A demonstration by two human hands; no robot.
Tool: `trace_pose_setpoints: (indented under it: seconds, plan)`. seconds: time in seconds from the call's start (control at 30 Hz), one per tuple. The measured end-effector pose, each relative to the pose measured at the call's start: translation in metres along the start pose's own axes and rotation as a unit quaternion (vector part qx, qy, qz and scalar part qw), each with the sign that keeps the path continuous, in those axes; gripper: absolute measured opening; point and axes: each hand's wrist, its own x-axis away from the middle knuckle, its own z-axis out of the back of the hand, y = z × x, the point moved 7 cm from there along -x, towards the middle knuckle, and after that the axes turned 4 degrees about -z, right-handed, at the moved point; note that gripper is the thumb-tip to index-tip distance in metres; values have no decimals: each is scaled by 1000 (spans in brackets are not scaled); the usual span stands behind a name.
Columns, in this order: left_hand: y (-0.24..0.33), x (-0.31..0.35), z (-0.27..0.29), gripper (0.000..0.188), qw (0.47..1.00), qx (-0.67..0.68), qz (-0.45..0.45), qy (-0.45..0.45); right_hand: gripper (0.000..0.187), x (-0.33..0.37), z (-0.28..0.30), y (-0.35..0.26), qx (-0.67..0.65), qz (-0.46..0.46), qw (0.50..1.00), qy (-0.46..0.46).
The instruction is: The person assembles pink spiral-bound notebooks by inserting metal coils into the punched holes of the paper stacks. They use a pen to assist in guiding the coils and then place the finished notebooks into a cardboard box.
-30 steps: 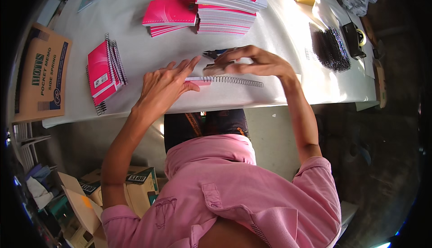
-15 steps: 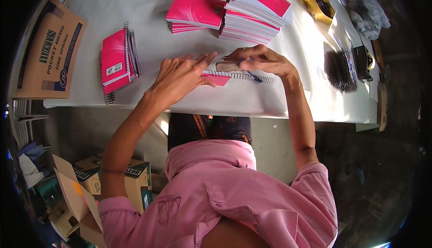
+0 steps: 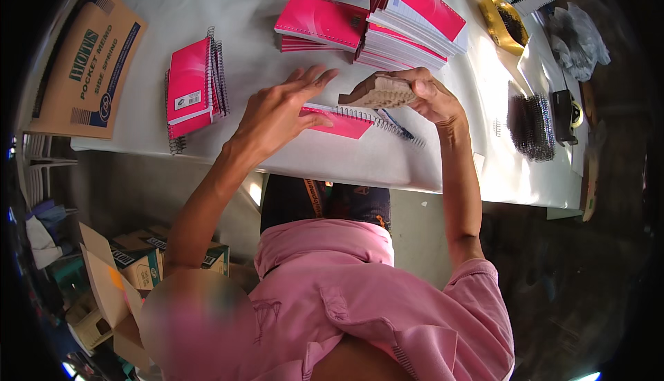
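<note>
A pink notebook (image 3: 349,126) lies near the table's front edge, a dark wire coil (image 3: 356,115) running along its far edge and jutting out to the right. My left hand (image 3: 282,104) is over its left end, thumb touching the cover, fingers spread and raised. My right hand (image 3: 434,98) grips a brown block (image 3: 379,93) with a ridged near face, held above the coil and apart from it. Under the coil's loose end lies a thin blue, pen-like tool (image 3: 395,123), partly hidden.
Coiled notebooks (image 3: 190,90) are stacked at left beside a cardboard box (image 3: 90,62). Pink notebook stacks (image 3: 321,21) stand at the back. On the right are a bundle of black coils (image 3: 531,126), a yellow container (image 3: 499,24), a tape dispenser (image 3: 566,116) and a plastic bag (image 3: 577,38).
My right hand has lifted and turned the brown block up from the coil, showing its ridged face. My left fingers have risen off the notebook. The view has shifted slightly.
</note>
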Motion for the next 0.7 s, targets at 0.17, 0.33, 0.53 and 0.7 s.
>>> trace_pose_setpoints:
  seconds: [0.17, 0.33, 0.53, 0.7]
  plan:
    - [-1, 7, 3, 93, 991, 104, 19, 85, 59, -6, -2, 7, -56, -7, 998, -32]
    - [-13, 18, -6, 106, 951, 245, 99, 159, 58, -17, -2, 25, 140, -100, 985, 8]
    - [-31, 27, -28, 105, 882, 418, 139, 167, 58, -10, -8, 12, -70, 6, 997, -28]
    - [-33, 29, -32, 99, 887, 412, 116, 171, 54, -18, -15, 15, 15, -18, 999, -24]
